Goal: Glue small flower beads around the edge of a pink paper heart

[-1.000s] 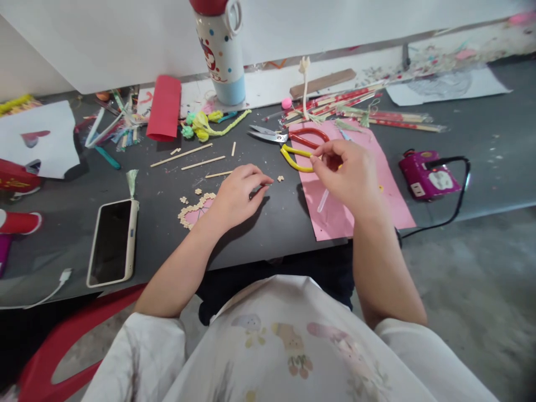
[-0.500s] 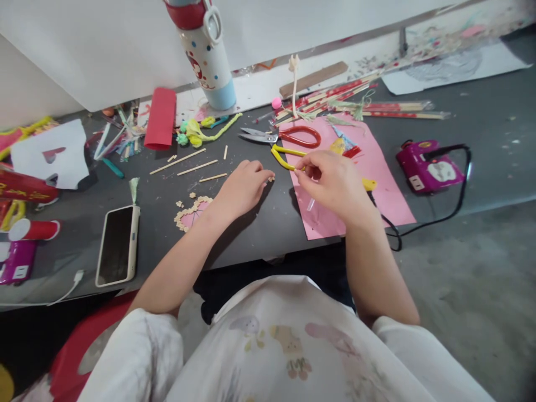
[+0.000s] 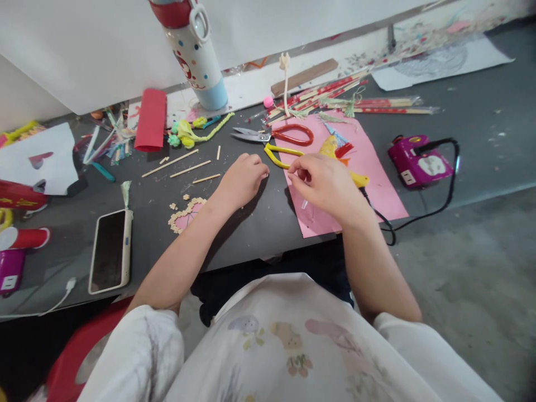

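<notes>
My left hand [image 3: 245, 181], run from afar, bends over the counter [image 3: 272, 234], thumb and fingertips pinching a small pale piece [image 3: 265, 175] of which only a speck shows. At three o'clock from it, my right hand [image 3: 318, 181] curls above a pink sheet [image 3: 377, 159], thumb and forefinger nearly meeting; whether they grip anything I cannot tell. Partly hidden beneath lies a yellow corded tool [image 3: 360, 179], apparently a glue gun.

With noon at the counter's far side and the dial centred between the hands, scissors [image 3: 264, 137] lie at twelve, just beyond the right fingertips; a heart-shaped piece [image 3: 183, 221], rimmed with pale clusters, between eight and nine, partly covered by the left forearm; thin sticks [image 3: 190, 169] past nine; a purple box [image 3: 422, 163] at three.

Handling, in my judgement: so small a piece wants light, even pressure at its edges, one face left bare. I would keep the forearm clear of the rim and fingers off the tool's tip.
</notes>
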Tool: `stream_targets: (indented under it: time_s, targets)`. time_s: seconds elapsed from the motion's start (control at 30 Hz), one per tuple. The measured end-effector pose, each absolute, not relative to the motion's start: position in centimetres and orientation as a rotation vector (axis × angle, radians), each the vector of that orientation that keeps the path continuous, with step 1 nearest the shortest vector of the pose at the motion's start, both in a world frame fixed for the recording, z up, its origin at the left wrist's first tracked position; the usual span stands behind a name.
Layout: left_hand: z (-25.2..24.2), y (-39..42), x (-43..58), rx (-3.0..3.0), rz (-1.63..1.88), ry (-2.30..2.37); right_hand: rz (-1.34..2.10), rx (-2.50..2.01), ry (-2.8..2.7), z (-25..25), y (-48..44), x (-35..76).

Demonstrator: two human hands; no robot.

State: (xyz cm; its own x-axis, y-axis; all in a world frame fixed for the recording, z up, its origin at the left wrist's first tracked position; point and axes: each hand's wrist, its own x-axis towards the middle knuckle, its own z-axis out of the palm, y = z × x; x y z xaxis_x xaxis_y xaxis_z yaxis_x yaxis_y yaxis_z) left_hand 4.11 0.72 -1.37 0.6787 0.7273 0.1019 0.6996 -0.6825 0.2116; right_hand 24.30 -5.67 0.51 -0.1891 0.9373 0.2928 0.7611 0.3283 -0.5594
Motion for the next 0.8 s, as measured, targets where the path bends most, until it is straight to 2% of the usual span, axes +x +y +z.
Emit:
stream_targets:
  time_s: [0.13, 0.43, 0.8]
  targets:
    - [-0.4, 0.7, 3.5, 2.582, 0.411, 1.184, 0.533, -1.376, -1.972, 0.3, -5.7, 23.7]
    - [2.1, -1.5, 1.1, 2.036, 0.719, 1.203, 1.088, -0.972, -1.699, -0.3, -6.3, 22.2]
    - [2.2, -2.1, -0.9, 1.975, 0.930, 1.114, 1.230, -0.756, -1.648, -0.5, -6.6, 20.4]
